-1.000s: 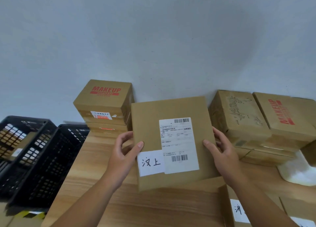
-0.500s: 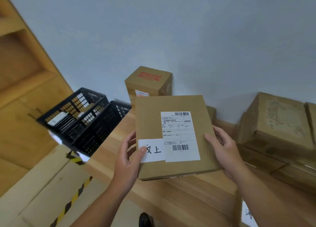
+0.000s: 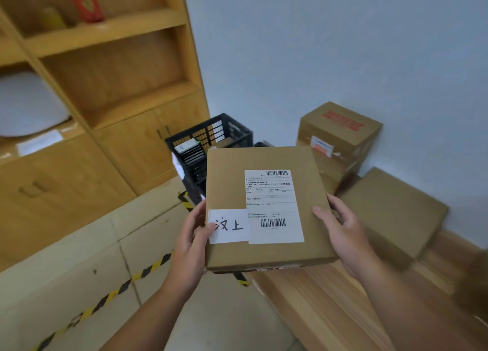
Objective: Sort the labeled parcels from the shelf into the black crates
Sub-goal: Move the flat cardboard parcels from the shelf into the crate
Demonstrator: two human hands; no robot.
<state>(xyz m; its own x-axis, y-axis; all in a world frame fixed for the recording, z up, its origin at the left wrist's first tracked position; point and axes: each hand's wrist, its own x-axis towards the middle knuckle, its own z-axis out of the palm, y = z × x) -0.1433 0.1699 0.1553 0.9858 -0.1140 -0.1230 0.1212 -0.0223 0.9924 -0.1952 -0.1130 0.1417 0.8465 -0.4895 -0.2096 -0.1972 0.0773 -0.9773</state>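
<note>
I hold a flat brown cardboard parcel [image 3: 227, 184] in front of me, lifted off the wooden shelf [image 3: 324, 298]. It carries a white shipping label with barcodes and a white handwritten tag at its lower left. My left hand [image 3: 191, 235] grips the parcel's left edge, thumb on the tag. My right hand [image 3: 340, 229] grips the right edge, thumb on top. A black crate [image 3: 229, 128] stands on the floor behind the parcel, with parcels inside it. A second black crate is mostly hidden behind the held parcel.
More brown boxes sit on the shelf at the right: a stack with red MAKEUP print [image 3: 340, 131] and a plain box [image 3: 390, 213]. A wooden cabinet with open shelves [image 3: 105, 92] fills the left. Yellow-black tape [image 3: 118, 290] marks the floor.
My view has swung left and down, and the parcel has travelled left off the shelf towards the crates. Both hands keep the same grip. The cabinet and floor have come into view.
</note>
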